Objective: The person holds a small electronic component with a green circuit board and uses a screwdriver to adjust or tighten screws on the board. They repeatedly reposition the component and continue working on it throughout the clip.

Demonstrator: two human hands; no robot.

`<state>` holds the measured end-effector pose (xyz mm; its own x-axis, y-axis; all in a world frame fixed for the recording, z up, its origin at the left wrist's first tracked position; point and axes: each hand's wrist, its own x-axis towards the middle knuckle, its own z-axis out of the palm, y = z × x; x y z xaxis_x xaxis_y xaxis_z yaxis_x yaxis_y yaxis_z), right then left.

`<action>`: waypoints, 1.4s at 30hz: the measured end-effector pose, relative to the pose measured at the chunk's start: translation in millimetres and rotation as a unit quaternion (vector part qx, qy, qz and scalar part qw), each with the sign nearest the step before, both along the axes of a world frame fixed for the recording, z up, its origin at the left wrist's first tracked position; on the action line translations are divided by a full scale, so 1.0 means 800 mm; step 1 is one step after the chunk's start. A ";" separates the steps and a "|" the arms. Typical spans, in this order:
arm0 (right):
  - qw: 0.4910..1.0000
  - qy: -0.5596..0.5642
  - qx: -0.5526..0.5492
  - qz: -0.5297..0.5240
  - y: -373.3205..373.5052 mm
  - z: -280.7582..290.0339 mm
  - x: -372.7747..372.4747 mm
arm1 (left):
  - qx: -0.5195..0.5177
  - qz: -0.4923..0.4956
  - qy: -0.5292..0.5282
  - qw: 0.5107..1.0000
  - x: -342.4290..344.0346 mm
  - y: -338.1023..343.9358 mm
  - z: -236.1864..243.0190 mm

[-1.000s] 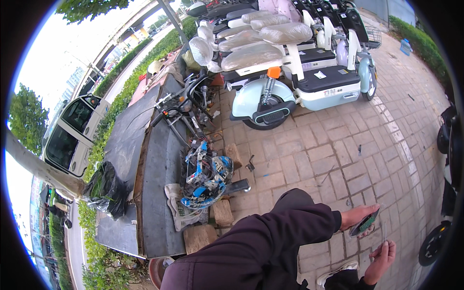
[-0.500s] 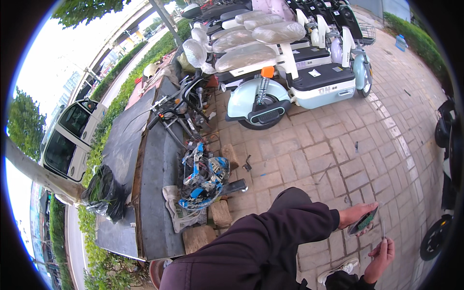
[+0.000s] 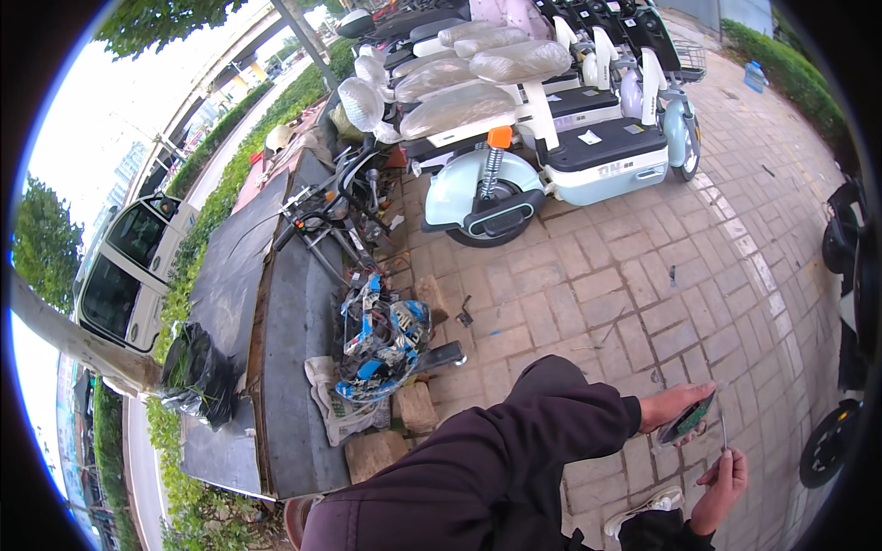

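My left hand point(image 3: 668, 406) is closed around a small dark oval casing with a green circuit board point(image 3: 687, 421) showing inside it. My right hand point(image 3: 724, 487), lower and a little to the right, pinches a thin metallic rod point(image 3: 724, 430) that points up beside the casing. A small gap separates rod and casing. The rod's kind cannot be made out, as fingers cover its lower end. Below both hands a light shoe point(image 3: 648, 510) stands on the brick paving.
Pale blue electric scooters point(image 3: 606, 161) with wrapped seats stand in a row ahead. To the left lie a blue patterned scooter part point(image 3: 381, 340), wooden blocks point(image 3: 418, 407) and a grey metal panel point(image 3: 299, 367). A black wheel point(image 3: 829, 445) is at the right edge.
The view has shifted slightly, so the surroundings sit a little further left. Both hands keep nearly the same pose, with the rod still beside the casing.
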<state>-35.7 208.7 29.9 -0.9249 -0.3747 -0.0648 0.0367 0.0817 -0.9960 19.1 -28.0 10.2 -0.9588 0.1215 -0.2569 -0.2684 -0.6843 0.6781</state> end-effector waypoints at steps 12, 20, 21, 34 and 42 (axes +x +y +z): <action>1.000 0.000 0.005 -0.024 -0.008 0.006 0.006 | -0.013 -0.006 -0.010 1.000 0.000 0.001 -0.002; 1.000 0.009 0.006 -0.012 -0.009 0.009 0.007 | -0.007 -0.019 -0.012 1.000 -0.001 0.001 -0.004; 1.000 0.008 0.006 -0.012 -0.009 0.009 0.007 | -0.007 -0.019 -0.010 1.000 -0.001 0.001 -0.005; 1.000 -0.005 -0.004 -0.012 -0.002 -0.002 0.002 | -0.029 -0.012 -0.015 0.999 0.001 0.001 -0.001; 1.000 0.011 0.006 -0.020 0.007 -0.016 -0.009 | -0.044 -0.006 -0.005 0.999 -0.003 -0.001 -0.011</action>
